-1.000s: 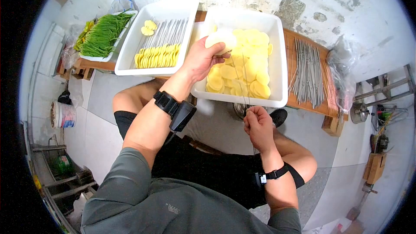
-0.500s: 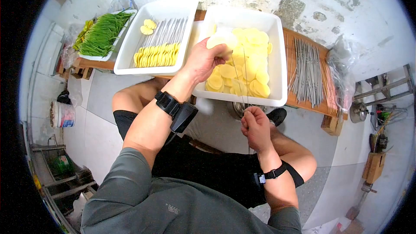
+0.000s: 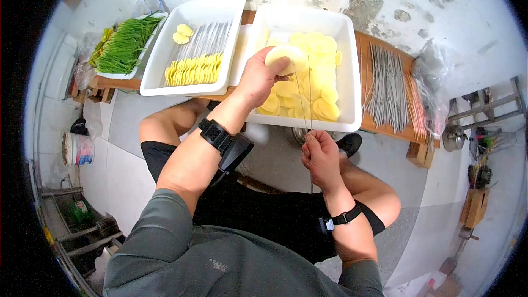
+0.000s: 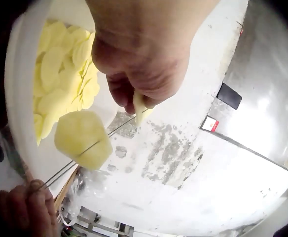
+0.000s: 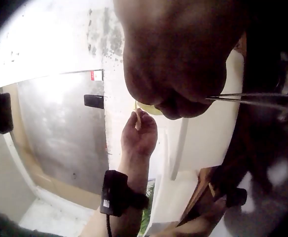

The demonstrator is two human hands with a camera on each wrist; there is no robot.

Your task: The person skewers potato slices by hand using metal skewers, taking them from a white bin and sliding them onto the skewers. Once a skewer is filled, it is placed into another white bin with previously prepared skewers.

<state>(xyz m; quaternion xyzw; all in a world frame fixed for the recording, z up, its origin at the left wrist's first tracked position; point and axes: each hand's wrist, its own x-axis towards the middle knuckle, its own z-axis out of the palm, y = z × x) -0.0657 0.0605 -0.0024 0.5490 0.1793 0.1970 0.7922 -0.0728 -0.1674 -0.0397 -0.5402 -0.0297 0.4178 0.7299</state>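
Observation:
My left hand [image 3: 261,77] pinches pale yellow potato slices [image 3: 286,59] over the near left part of a white tub. Lower and to the right, my right hand [image 3: 322,157] grips two thin metal skewers [image 3: 310,91] that point up and away. In the left wrist view one threaded potato slice [image 4: 83,139] sits partway along the skewers. A skewer tip there reaches the edge of the slice [image 4: 140,111] in the left fingers. The right wrist view shows the skewers' back ends [image 5: 252,96] sticking out behind the right fist.
Loose potato slices lie in the white tub [image 3: 356,77]. The tray [image 3: 144,85] to its left has rows of skewered slices. Farther left are green vegetables [image 3: 129,44]. At the right, many skewers [image 3: 388,85] lie on the wooden board, beside a clear plastic bag [image 3: 432,80].
The head view has shifted slightly, so the trays sit a little farther left and up. My left hand has moved slightly right over the tub. Both hands keep their holds.

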